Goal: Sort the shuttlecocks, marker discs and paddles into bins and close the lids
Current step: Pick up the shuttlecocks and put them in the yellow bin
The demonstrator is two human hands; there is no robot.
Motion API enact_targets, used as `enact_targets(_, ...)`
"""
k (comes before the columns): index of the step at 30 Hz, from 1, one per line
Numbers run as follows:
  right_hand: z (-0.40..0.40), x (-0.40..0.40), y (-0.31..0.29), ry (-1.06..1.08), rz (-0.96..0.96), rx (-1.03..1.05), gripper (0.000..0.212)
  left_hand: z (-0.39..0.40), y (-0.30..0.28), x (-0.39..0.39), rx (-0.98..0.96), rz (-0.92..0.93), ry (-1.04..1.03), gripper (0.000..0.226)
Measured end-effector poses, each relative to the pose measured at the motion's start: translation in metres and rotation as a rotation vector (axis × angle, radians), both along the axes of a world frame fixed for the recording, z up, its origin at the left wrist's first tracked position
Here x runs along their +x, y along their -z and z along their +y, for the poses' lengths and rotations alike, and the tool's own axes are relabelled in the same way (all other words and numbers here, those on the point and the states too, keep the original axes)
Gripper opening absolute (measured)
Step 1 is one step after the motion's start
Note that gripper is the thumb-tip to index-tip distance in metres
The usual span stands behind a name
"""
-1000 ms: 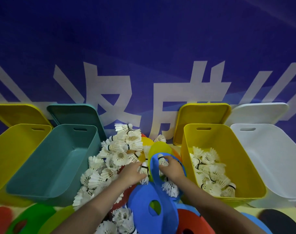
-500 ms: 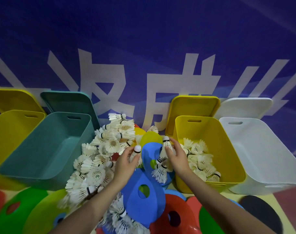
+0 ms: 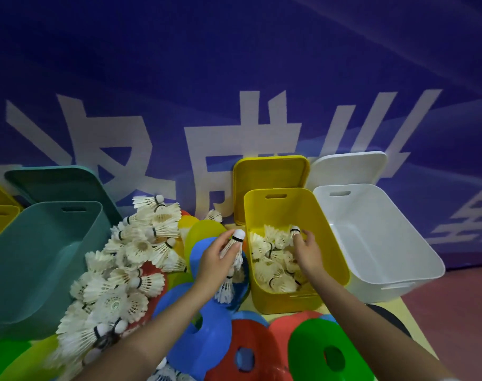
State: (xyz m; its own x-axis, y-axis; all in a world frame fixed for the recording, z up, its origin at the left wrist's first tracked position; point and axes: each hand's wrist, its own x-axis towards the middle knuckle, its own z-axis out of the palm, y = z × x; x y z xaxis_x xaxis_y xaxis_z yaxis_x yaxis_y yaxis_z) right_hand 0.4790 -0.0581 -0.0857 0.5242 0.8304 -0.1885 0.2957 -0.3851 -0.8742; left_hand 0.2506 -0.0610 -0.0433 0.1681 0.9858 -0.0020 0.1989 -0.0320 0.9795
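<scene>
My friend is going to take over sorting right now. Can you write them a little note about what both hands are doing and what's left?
Left hand: grips shuttlecocks, beside the yellow bin.
Right hand: over that bin, pinching one shuttlecock.
Done: some shuttlecocks lie in the yellow bin.
Left: the big shuttlecock pile, all marker discs; teal bin and white bin hold nothing visible; lids open. No paddles clearly seen.

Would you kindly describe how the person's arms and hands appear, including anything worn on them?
Both forearms are bare, with no sleeves in view. The left hand and right hand wear no gloves; no rings, watch or wristband are visible. No markings show.
</scene>
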Motion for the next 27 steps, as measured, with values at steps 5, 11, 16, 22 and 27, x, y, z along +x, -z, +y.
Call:
enact_targets(5, 0.018, 0.022, 0.009, -0.112, -0.062, -0.089, 0.048, 0.004, 0.007, 0.034, -0.045, -0.034, -0.073, 0.034)
enact_targets(11, 0.056, 0.011, 0.027, -0.281, -0.223, -0.102, 0.044, -0.002, 0.028, 0.033, -0.148, -0.081, -0.247, 0.032)
enact_targets(16, 0.099, -0.004, 0.035, -0.287, -0.286, -0.129, 0.044, -0.008, 0.029, 0.020, -0.193, -0.071, -0.320, 0.032)
enact_targets(22, 0.110, -0.003, 0.050, -0.503, -0.396, -0.203, 0.053, -0.004, 0.025, 0.023, -0.215, -0.008, -0.366, 0.031)
enact_targets(27, 0.083, 0.033, 0.021, -0.570, -0.500, 0.017, 0.046, 0.004, 0.011, 0.046, -0.178, 0.019, -0.363, 0.032)
